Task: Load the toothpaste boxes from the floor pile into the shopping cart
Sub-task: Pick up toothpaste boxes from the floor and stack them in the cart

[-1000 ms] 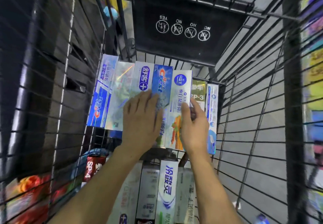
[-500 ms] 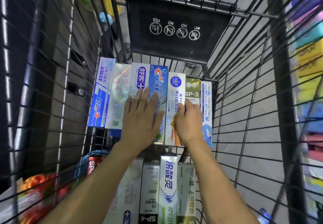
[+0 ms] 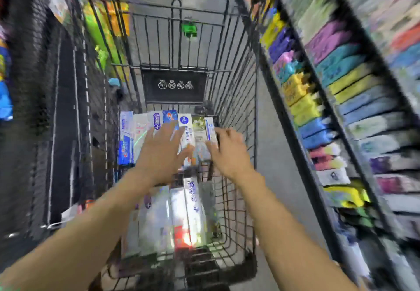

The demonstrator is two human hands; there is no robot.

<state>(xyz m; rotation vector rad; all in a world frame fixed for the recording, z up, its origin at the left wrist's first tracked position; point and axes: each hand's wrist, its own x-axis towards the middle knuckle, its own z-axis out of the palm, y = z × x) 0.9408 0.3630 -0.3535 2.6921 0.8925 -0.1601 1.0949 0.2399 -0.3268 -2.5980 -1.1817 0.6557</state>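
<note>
Inside the shopping cart (image 3: 234,90), the left hand (image 3: 162,154) hovers with fingers spread wide over a row of toothpaste boxes (image 3: 145,136) lying side by side. Further right, the right hand (image 3: 228,151) is open too, holding nothing, beside blurred store shelves (image 3: 341,100).

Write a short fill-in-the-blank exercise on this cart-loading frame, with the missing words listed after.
1. The toothpaste boxes lie in rows on the floor of the ____.
2. Both hands are ____, fingers spread, gripping no box.
3. The left hand hovers over the ____ row of boxes.
4. The black panel beyond the boxes shows ____ round white icons.

Missing words: shopping cart; open; far; four
</note>
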